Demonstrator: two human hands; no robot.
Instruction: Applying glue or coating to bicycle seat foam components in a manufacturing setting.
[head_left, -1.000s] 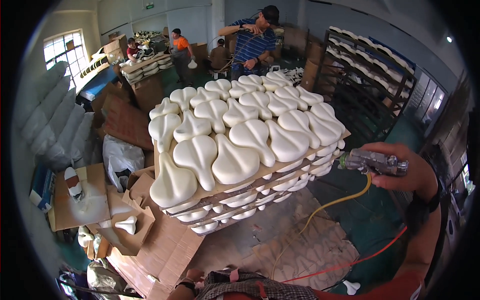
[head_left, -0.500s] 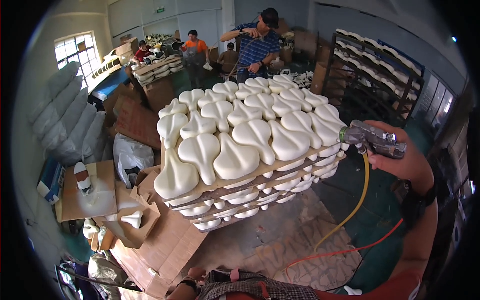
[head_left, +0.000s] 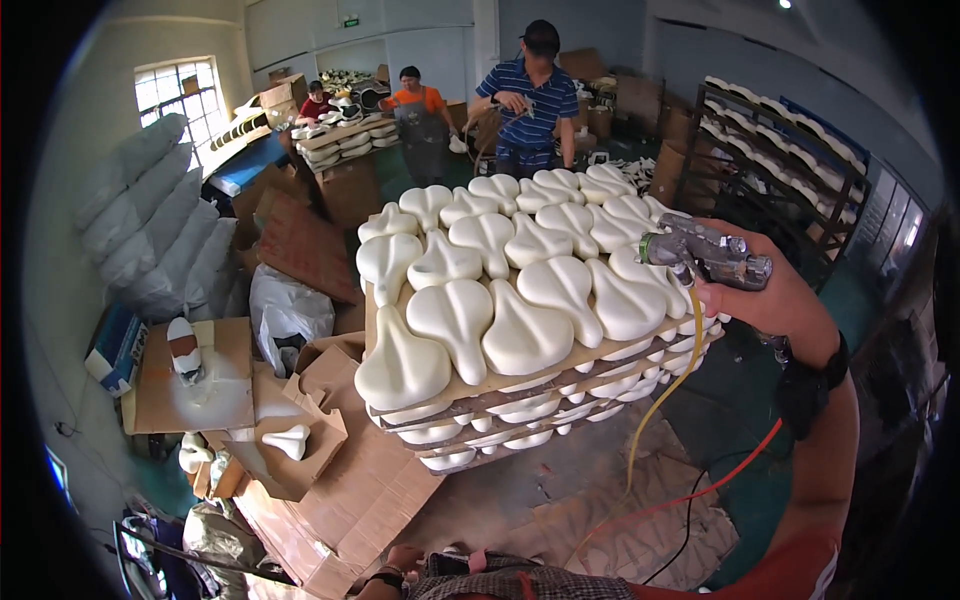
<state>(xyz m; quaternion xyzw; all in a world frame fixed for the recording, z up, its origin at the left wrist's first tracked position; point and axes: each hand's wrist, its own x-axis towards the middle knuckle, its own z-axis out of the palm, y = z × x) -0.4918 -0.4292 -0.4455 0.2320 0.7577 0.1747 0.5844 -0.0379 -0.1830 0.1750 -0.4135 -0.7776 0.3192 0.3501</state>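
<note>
My right hand [head_left: 765, 292] is wrapped round a metal spray gun [head_left: 712, 252]. A yellow hose [head_left: 665, 398] hangs from the gun's underside, and its green-ringed nozzle points left. That nozzle is at the right end of a stack of boards [head_left: 478, 392] bearing rows of white bicycle saddle pads [head_left: 528, 325]. The top layer is packed close, with narrow noses pointing in alternating directions. Low at the bottom edge, my left hand [head_left: 405, 558] hangs beside the checked apron [head_left: 520, 577]; its fingers are too small and hidden to read.
Cardboard sheets [head_left: 340, 490] lie to the left, one with a loose white pad [head_left: 288, 441]. A red hose [head_left: 725, 475] crosses the floor. Behind the stack stands a co-worker in a striped shirt [head_left: 535, 105]. A dark rack of pads [head_left: 775, 160] is at far right.
The spray gun in my right hand has moved left, over the stack's right end. The whole view has shifted. The striped-shirt co-worker has lowered the raised hands.
</note>
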